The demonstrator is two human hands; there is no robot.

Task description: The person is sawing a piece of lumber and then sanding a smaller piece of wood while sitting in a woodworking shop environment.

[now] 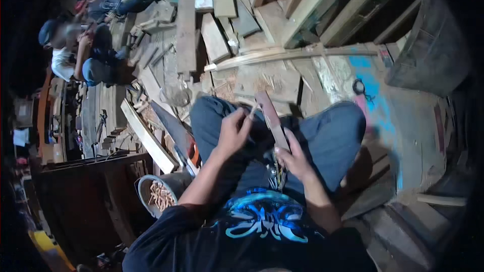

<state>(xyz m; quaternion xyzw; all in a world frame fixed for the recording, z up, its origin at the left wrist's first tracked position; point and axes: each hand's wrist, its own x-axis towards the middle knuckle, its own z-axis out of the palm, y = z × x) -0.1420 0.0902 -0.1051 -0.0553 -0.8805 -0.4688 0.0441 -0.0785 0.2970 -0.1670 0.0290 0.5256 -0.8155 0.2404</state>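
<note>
Seated with legs crossed, I have both hands in front of my lap. My left hand [233, 132] is closed, pinching a thin pale wooden stick [254, 111] that points up from the fingers. Beside it, my right hand [293, 157] grips the lower end of a long flat reddish-brown bar [269, 115]. The bar tilts up and to the left, its far end close to the stick; whether they touch, I cannot tell. A grey bucket [142, 187] of short wooden pegs [160, 196] stands by my left elbow.
A handsaw [169, 123] lies left of my knee next to a pale plank [146, 136]. Boards and scraps [186, 35] cover the floor ahead. Thick beams [322, 5] lean at the far right. Another person [75, 50] sits at the far left. A dark box [96, 191] stands at left.
</note>
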